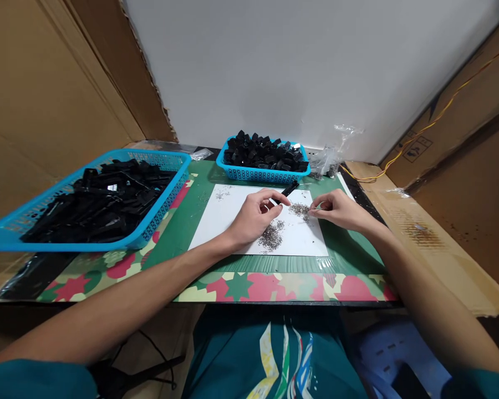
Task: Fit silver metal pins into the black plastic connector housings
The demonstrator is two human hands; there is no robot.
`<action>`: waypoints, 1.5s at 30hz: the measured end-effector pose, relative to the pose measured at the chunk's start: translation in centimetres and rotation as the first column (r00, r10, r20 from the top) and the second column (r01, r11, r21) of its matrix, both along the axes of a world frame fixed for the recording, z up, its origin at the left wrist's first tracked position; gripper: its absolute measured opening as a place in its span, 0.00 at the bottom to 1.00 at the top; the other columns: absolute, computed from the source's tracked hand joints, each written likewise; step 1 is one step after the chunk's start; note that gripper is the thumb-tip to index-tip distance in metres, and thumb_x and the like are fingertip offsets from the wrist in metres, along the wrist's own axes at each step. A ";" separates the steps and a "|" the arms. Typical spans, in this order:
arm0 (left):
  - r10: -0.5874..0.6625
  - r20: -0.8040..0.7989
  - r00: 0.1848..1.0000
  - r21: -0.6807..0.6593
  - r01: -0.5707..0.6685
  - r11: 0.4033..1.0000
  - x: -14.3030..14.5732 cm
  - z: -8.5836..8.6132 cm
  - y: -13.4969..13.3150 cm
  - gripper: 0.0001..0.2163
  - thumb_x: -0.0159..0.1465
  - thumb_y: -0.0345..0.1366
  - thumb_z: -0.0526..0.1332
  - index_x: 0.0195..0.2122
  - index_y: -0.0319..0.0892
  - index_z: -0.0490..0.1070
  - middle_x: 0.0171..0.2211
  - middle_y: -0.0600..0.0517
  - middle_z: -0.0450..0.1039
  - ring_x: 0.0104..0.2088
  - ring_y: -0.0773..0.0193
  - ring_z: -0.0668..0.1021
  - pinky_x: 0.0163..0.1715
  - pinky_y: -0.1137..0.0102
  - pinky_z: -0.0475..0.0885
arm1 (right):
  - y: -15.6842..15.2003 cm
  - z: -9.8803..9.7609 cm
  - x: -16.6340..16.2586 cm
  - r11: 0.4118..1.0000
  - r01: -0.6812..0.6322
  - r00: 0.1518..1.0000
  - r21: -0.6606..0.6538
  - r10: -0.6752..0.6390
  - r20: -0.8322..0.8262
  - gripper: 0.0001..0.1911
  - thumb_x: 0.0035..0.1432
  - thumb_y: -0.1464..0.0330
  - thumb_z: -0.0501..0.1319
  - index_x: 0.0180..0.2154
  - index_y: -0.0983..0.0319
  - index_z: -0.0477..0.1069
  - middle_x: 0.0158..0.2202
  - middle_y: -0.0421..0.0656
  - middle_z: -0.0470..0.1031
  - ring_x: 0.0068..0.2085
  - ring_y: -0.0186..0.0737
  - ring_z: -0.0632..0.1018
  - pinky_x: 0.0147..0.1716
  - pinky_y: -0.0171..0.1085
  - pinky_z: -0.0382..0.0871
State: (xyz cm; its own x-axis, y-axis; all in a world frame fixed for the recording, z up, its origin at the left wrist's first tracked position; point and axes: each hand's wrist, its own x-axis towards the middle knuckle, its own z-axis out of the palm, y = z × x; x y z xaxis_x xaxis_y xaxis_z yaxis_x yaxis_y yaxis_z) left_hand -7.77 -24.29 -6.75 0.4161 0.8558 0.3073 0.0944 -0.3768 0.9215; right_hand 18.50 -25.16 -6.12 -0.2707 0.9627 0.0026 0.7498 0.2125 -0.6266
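Observation:
My left hand [255,216] is closed over the white sheet [220,221], its fingers round a slim black plastic piece [290,189] that sticks out beyond the index finger. Part of that piece is hidden by the fingers. My right hand [336,209] has thumb and fingertips pinched together at the edge of a pile of tiny metal bits [299,209]. Whatever lies in this pinch is too small to make out. Nearer to me, beside my left wrist, is a second pile of metal bits [271,237].
A large blue basket [149,238] of long black plastic parts [108,194] stands at left. Behind the sheet, a smaller blue basket [258,175] holds black caps [266,152]. Clear plastic bags [326,160] lie beside it. Cardboard walls [474,166] flank the table; a yellow wire [424,130] hangs at right.

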 end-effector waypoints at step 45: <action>0.001 -0.085 0.996 0.022 0.001 1.000 0.0 0.1 -0.2 0.06 0.65 0.31 0.63 0.38 0.39 0.81 0.41 0.48 0.78 0.28 0.69 0.69 0.28 0.69 0.65 | 0.0 0.3 -0.1 0.993 -0.017 1.000 0.118 0.018 -0.005 0.12 0.64 0.60 0.64 0.33 0.62 0.77 0.20 0.35 0.57 0.25 0.33 0.56 0.26 0.39 0.47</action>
